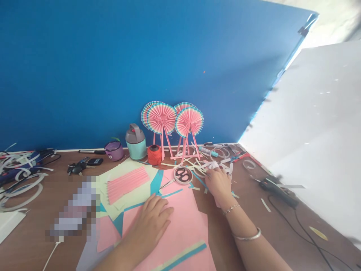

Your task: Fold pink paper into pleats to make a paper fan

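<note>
"Paper under the left hand [154, 220]?"

"Yes, pink paper [180, 229], flat on the tabletop [221, 241] in front of the person. The palm faces down, close to the paper's far edge."

"And its grip?"

"Fingers extended and a little apart, clamped on nothing. A blue and pale yellow strip [187, 256] lies across the paper's near end."

"Where's the right hand [218, 184]?"

"Beyond the paper's right side, among the loose paper strips [196, 164]. Its fingertips are hidden, so I can't tell whether that grip is apart, together or clamped on something."

"What's between the hands?"

"Scissors [182, 174], their dark handles showing inside a white ring and their blades pointing left."

"Anything behind?"

"Round pink paper fans [161, 118] on strip legs, upright before the blue board [169, 56]. Red thread [154, 155] stands just left of those legs, then a teal jar [136, 148] and a purple cup [114, 151]."

"Left of the pink paper?"

"Pleated paper [128, 184], lying on pale green sheets [101, 180]."
</note>
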Tool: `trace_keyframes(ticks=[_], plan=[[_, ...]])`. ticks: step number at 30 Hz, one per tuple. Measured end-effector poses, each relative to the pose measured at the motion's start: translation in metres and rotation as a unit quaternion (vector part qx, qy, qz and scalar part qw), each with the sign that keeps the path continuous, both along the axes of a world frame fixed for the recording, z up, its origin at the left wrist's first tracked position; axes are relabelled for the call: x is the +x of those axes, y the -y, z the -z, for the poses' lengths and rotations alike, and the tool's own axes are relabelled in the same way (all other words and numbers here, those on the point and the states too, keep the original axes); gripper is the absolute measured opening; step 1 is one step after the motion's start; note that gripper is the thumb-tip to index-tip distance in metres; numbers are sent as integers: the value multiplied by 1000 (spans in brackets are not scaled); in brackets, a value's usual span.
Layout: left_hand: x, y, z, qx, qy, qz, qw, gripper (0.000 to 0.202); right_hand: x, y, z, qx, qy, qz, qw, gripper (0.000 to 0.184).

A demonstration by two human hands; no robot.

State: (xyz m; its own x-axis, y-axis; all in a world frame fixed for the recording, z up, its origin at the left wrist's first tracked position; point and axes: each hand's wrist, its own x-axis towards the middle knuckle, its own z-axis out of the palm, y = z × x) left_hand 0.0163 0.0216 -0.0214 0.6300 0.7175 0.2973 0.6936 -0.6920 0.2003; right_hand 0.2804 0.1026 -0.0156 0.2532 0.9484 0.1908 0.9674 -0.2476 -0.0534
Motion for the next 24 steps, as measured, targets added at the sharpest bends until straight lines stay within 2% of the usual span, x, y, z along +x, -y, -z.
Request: trace_keyframes(ticks=[4,10,14,17,20,22,24], plan=[[-1,0,0,2,41,1,999,20,1,1,0,-12,6,-12,1000,23],[-5,-3,-7,-30,139,-23,990,24,2,-2,3,44,-30,-20,998,19],[-15,-13,-11,-82,238,-111,961,22,-8,4,-5,124,-84,-92,984,20],[-27,-22,-16,-113,285,-202,930,23,-25,17,-14,186,-142,-190,954,21],[-38,-28,-22,-122,231,-238,935,24,-43,28,-19,167,-191,-299,920,20],[-42,-27,-27,-156,165,-236,945,25,-52,32,-17,152,-206,-339,905,19],[-42,-23,-29,-213,121,-229,942,24,-56,32,-12,143,-214,-352,900,18]])
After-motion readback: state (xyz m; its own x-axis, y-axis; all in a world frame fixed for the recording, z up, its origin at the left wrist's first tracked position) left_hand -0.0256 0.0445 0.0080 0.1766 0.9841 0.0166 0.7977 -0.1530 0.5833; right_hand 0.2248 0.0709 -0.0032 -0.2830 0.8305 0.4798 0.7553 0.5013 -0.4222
